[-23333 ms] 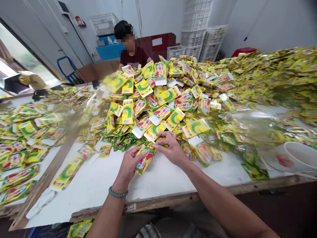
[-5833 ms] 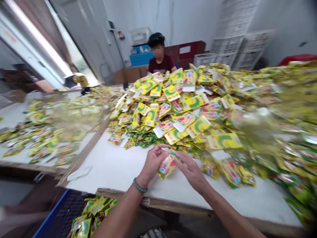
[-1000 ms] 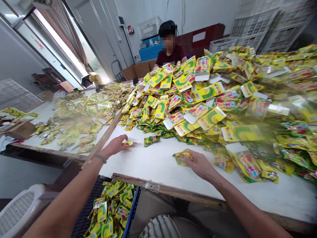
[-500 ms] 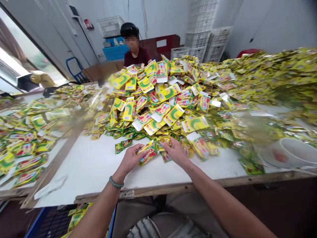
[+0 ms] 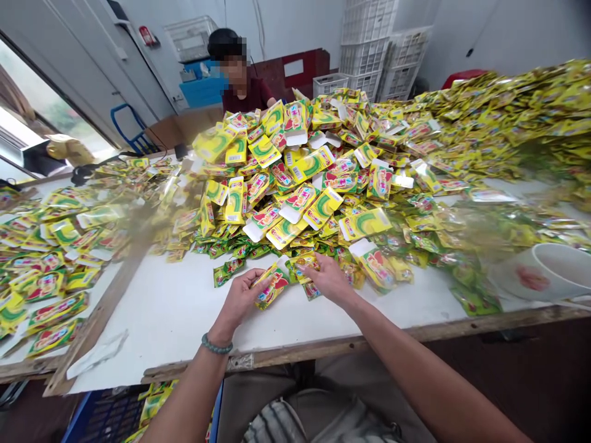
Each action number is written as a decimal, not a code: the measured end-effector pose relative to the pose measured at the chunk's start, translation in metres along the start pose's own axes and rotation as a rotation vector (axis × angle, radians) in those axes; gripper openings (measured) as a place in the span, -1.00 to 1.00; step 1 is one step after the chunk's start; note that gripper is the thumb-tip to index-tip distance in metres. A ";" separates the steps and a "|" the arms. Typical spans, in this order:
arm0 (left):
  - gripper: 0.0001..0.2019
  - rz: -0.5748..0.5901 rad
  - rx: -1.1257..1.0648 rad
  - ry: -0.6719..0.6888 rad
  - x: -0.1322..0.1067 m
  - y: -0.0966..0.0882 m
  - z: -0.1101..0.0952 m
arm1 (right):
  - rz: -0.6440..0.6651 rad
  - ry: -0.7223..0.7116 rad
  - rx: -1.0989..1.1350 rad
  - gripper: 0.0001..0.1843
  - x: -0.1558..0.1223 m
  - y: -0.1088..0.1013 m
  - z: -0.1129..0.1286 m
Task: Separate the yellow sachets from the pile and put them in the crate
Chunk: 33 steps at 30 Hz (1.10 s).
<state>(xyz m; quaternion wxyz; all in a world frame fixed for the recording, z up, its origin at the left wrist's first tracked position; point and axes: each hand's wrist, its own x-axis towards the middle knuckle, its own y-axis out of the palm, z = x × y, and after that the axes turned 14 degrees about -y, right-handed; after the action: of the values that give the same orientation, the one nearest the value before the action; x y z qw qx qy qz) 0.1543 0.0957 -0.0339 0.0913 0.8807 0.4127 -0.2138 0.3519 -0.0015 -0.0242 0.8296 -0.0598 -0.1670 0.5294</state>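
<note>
Carton (image 5: 277,287) in left hand (image 5: 237,300), partly out of sight

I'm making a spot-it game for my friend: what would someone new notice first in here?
Probably the big heap of yellow boxes and packets in the middle, on the white table. Just in front of it, the left hand holds one box and the right hand a small packet close to it. On the right, a white container shows a red print.

White latticed plastic crates (image 5: 368,58) are stacked by a grey wall (image 5: 298,27). A round white vessel (image 5: 546,290) is marked with a red flower (image 5: 532,278).
</note>
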 end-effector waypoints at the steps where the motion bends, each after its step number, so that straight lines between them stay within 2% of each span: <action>1: -0.65 0.007 0.006 -0.009 -0.001 0.000 0.000 | -0.028 -0.005 0.048 -0.75 0.000 0.000 -0.001; 3: -0.65 0.012 0.005 -0.021 -0.002 0.002 -0.001 | -0.090 -0.024 0.156 -0.70 0.000 0.001 -0.001; 5: -0.63 0.005 -0.019 -0.018 -0.003 0.004 -0.002 | -0.087 -0.055 0.192 -0.68 0.001 0.003 -0.001; 12: -0.63 0.014 -0.015 -0.005 -0.004 0.003 -0.001 | 0.092 -0.041 -0.111 -0.79 0.001 -0.002 0.003; 16: -0.64 0.035 0.027 -0.025 -0.004 0.005 -0.002 | -0.001 -0.086 -0.008 -0.72 0.000 -0.003 0.003; 19: -0.64 0.018 0.033 -0.003 -0.004 0.007 -0.004 | -0.044 -0.157 -0.049 -0.73 0.000 0.001 0.003; 23: -0.63 -0.024 0.048 0.038 -0.005 0.008 -0.005 | 0.085 -0.148 -0.165 -0.84 0.000 0.003 0.000; 26: -0.62 0.014 0.072 0.015 -0.007 0.009 -0.006 | 0.124 -0.137 -0.205 -0.85 0.000 0.001 -0.001; 28: -0.62 0.045 0.067 -0.022 -0.008 0.011 -0.009 | 0.109 -0.158 -0.185 -0.81 -0.001 0.000 0.000; 33: -0.64 0.083 0.056 -0.069 -0.008 0.015 -0.012 | -0.030 -0.187 -0.104 -0.82 -0.002 0.007 0.003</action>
<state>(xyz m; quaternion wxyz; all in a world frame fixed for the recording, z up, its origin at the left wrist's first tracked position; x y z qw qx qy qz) 0.1654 0.0847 -0.0195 0.0894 0.8913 0.3664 -0.2516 0.3436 -0.0003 -0.0235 0.8142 -0.0505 -0.2716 0.5106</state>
